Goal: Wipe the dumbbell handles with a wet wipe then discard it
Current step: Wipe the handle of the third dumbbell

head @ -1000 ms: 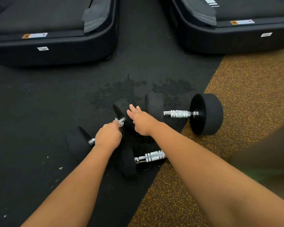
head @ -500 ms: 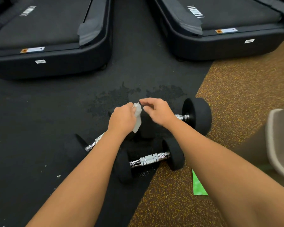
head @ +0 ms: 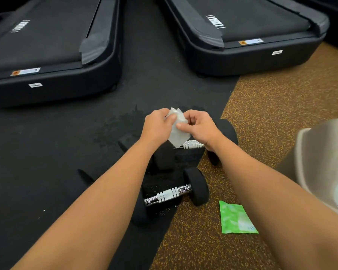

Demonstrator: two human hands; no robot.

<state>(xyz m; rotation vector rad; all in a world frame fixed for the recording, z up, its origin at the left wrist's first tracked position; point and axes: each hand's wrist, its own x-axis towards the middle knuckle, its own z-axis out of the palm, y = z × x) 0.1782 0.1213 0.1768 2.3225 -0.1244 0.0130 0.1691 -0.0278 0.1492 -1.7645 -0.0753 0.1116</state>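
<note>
Left hand (head: 158, 124) and right hand (head: 199, 126) are both raised above the dumbbells, each pinching an edge of the wet wipe (head: 178, 133) between thumb and fingertips, so the sheet hangs half-spread between them. Just under its lower corner shows the chrome handle of the far dumbbell (head: 193, 144). The near dumbbell (head: 168, 194) lies closer to me, where the black mat meets the speckled floor. On the floor to my right is the green wipe packet (head: 236, 218), near a beige bin (head: 316, 152). I judge I'm opening the wipe to a fresh face. Pulled too hard, the thin damp sheet could tear. If a pinch slips, it lands on the gritty floor. The round heads may also roll once I rub a handle
</note>
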